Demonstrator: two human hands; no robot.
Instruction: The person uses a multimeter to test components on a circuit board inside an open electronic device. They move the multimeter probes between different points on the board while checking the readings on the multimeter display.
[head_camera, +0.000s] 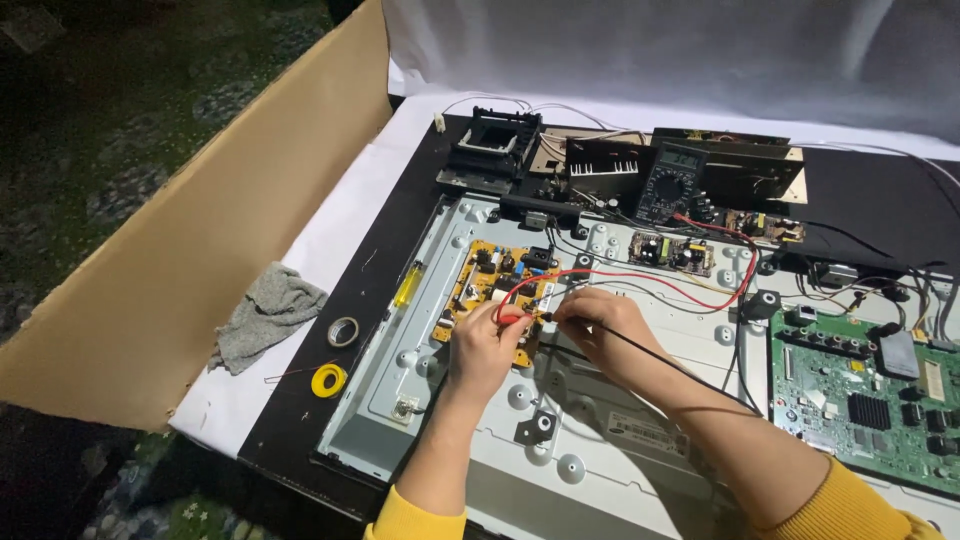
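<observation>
My left hand (483, 350) pinches a red test probe (514, 318) against the yellow power board (493, 283). My right hand (600, 325) pinches a black test probe (553, 316) right beside it, tips nearly touching on the board's right edge. A red lead (640, 277) and a black lead (680, 370) run from the probes toward the dark multimeter (668, 185) at the back. The board is mounted on a grey metal television back panel (420, 350).
A green main board (860, 400) lies at the right. A small brown board (678, 252), black frames and loose wires crowd the back. At the left are a yellow-handled screwdriver (408, 284), two tape rolls (343, 331), a grey rag (265, 315) and a cardboard wall (200, 230).
</observation>
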